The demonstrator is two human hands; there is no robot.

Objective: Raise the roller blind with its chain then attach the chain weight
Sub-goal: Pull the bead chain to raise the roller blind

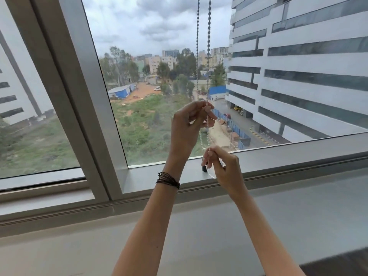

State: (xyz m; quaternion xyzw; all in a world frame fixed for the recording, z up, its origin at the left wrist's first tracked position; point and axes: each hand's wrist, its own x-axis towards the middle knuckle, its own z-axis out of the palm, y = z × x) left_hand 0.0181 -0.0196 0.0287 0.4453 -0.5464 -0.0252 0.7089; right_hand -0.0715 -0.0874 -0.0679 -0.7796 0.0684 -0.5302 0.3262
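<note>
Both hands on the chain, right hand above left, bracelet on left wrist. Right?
No: the head view shows the left hand above the right hand. Both hands do hold the chain, and the bracelet is on the left wrist.

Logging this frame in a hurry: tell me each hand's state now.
Left hand: pinching the bead chain.
Right hand: gripping the same chain's lower loop.
</note>
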